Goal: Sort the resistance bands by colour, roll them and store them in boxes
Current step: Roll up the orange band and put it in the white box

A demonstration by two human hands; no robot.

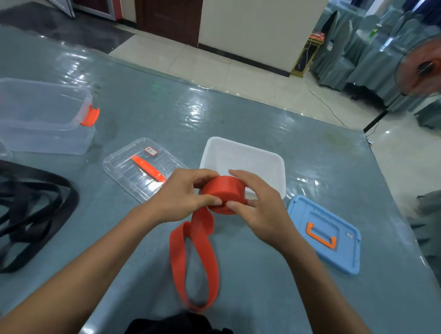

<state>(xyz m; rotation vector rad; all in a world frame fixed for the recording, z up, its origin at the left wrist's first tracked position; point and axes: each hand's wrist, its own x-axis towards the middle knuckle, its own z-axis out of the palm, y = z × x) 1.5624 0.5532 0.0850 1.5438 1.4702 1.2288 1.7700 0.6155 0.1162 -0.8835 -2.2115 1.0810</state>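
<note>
Left hand (181, 194) and right hand (260, 208) both grip the part-rolled red resistance band (223, 192) at the white box's (282, 169) near edge. Roll's flat face turns toward the person. Unrolled tail lies lengthwise on the desk (285, 294), running away from the box.

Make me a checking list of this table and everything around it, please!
Surface: grey-blue table, shiny covering.
Job's things: red band partly rolled, its tail looped on the table; black bands unrolled at the left; white box and clear box open.
Clutter: clear lid and blue lid lying beside the boxes.
Hands: left hand and right hand both grip the red band's roll.
Cables: cord lying across the floor near the fan.
Surroundings: fan spinning; covered chairs beyond.
</note>
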